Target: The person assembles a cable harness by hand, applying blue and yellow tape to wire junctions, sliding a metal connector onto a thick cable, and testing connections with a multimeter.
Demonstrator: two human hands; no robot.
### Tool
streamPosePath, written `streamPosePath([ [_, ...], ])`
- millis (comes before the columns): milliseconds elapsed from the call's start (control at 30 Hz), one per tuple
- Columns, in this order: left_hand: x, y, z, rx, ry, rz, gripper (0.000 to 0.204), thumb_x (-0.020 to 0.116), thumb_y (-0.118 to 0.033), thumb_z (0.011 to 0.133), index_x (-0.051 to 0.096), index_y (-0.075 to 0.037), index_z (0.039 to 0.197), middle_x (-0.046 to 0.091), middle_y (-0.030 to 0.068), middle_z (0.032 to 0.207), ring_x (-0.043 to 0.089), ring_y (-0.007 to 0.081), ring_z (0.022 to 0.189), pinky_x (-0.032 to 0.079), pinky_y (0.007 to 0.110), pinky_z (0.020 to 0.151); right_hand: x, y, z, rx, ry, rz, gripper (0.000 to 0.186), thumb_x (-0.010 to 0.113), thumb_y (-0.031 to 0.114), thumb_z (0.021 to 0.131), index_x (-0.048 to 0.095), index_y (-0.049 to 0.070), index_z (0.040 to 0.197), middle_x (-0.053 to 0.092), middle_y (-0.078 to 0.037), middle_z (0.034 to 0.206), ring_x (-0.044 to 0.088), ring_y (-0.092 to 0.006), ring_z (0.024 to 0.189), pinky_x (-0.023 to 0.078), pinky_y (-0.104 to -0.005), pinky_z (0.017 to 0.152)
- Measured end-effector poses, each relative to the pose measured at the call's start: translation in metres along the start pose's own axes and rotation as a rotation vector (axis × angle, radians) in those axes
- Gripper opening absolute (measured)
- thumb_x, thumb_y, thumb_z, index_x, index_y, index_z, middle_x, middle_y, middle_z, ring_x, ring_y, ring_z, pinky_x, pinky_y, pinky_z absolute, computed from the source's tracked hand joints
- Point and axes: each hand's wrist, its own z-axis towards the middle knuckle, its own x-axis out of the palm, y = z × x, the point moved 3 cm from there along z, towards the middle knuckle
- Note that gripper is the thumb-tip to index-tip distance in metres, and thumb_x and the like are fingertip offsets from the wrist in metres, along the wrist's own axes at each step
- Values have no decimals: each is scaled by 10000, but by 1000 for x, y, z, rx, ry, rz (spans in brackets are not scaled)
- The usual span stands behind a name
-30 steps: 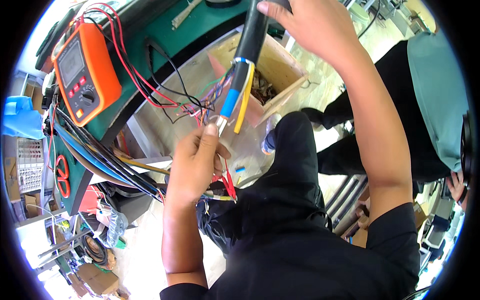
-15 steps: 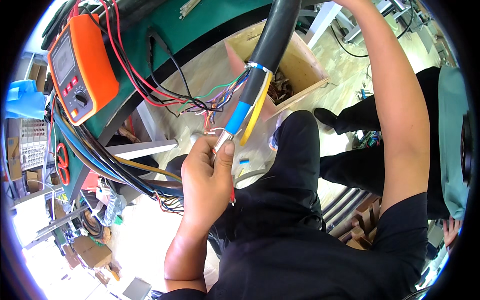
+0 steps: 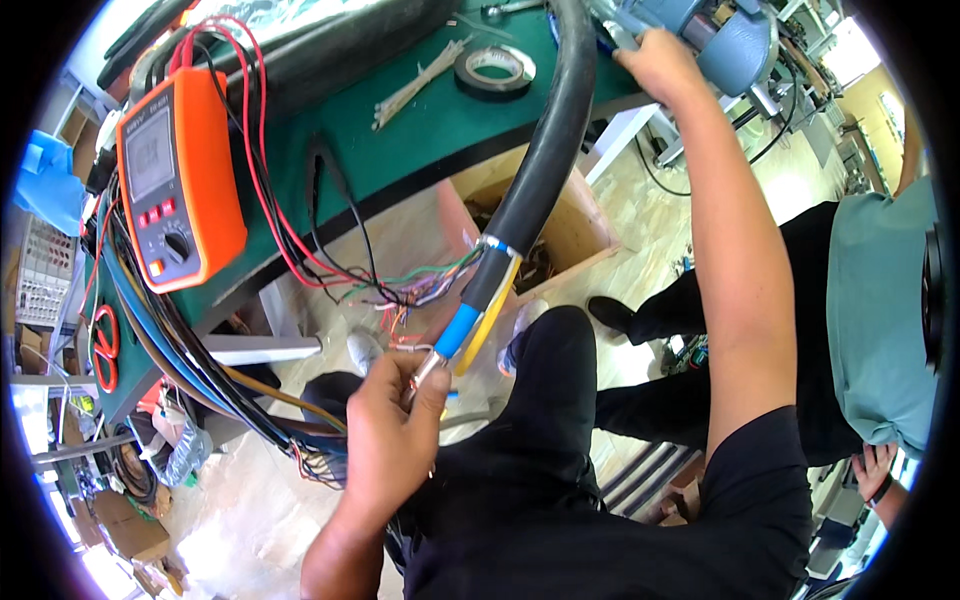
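Note:
My left hand [image 3: 392,425] grips the end of a thick black cable [image 3: 545,165], where a blue sleeve [image 3: 457,326] meets a silvery tip. A yellow strip [image 3: 489,320] hangs beside it, with thin coloured wires [image 3: 420,285] behind. My right hand [image 3: 660,70] is at the table's far right edge, fingers closed around or against a silvery-and-blue object that I cannot make out. An orange meter [image 3: 182,180] with red and black leads lies on the green table [image 3: 380,170] at left.
Black tape [image 3: 494,90], white ties [image 3: 417,85] and red-handled scissors [image 3: 105,360] lie on the table. A wooden box [image 3: 580,250] is underneath. A blue metal machine [image 3: 745,50] is at the back right. A person [image 3: 870,310] in teal stands close at my right.
My right hand has left the cable's upper part and moved to the table's far edge. The cable end in my left hand has shifted lower. More of the tabletop shows.

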Motion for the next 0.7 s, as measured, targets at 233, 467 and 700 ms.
streamPosePath([
  [233, -5, 2, 27, -106, 2, -182, 279, 576, -213, 976, 679, 46, 972, 627, 16, 765, 526, 61, 672, 428, 228, 618, -10, 28, -8, 30, -48, -56, 453, 609, 381, 857, 675, -42, 1006, 647, -289, 1031, 633, -417, 985, 503, -466, 845],
  [467, -13, 16, 30, -191, -26, -49, 305, 594, -233, 943, 668, 55, 875, 584, 26, 649, 471, 68, 605, 394, 252, 560, -16, 45, -110, -174, -563, 220, 350, 619, 210, 874, 630, -44, 1115, 632, -246, 1026, 566, -409, 1055, 435, -430, 937],
  [700, -23, 47, -8, -326, -6, -112, 268, 549, -193, 964, 628, 61, 997, 644, 85, 728, 599, 121, 573, 502, 241, 562, 37, 72, -327, -165, -89, 871, 181, 565, 106, 948, 664, -14, 1040, 682, -94, 957, 602, -130, 853, 476, -275, 778],
])
